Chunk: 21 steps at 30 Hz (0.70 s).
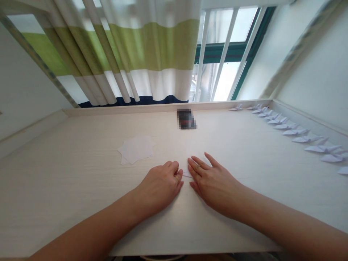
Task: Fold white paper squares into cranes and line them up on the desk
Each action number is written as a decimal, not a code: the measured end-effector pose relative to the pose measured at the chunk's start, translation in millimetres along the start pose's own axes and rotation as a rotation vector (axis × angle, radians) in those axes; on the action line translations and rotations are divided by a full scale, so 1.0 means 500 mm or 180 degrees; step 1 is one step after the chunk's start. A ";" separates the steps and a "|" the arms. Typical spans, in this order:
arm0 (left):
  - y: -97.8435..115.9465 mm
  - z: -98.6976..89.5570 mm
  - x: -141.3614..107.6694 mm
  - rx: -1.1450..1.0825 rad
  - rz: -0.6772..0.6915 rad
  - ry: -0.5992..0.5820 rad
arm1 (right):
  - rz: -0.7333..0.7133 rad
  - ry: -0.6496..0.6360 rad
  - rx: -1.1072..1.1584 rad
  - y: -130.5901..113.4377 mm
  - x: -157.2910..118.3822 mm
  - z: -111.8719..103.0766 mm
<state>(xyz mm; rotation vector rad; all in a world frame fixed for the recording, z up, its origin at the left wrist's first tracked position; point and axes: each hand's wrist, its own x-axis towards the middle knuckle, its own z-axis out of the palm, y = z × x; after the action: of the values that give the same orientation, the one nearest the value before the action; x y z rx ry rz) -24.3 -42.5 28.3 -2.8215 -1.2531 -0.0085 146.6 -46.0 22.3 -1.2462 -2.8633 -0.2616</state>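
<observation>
A small piece of white paper (187,174) lies on the white table (67,181), mostly hidden under both hands, with a thin strip showing between them. My left hand (165,181) has its fingers curled together over the paper's left end. Over the right end, my right hand (208,175) lies palm down with its fingers stretched out and slightly apart. Beyond my left hand, several loose sheets of white paper (137,148) overlap in a fanned pile.
Several folded white paper cranes (299,132) stand in a row along the table's right side. A dark pixelated object (186,119) is near the back edge. A raised rim (122,109) borders the back, below a green and white curtain (157,47) and a barred window.
</observation>
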 end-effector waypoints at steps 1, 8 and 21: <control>0.001 -0.003 -0.001 -0.0010 -0.0029 -0.0018 | -0.0020 0.0010 -0.0012 0.000 0.000 0.000; 0.000 -0.021 -0.002 -0.0278 -0.0387 -0.0160 | -0.0054 0.0002 -0.0053 0.000 0.001 -0.002; -0.035 0.012 0.014 -0.1659 -0.0922 0.0331 | -0.0011 -0.0225 0.0184 0.022 0.000 -0.005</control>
<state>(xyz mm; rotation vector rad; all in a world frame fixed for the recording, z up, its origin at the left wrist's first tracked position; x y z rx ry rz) -32.7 -25.7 23.1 -2.9428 -1.8474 -0.5640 154.5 -39.1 26.4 -1.2658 -2.9090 -0.1366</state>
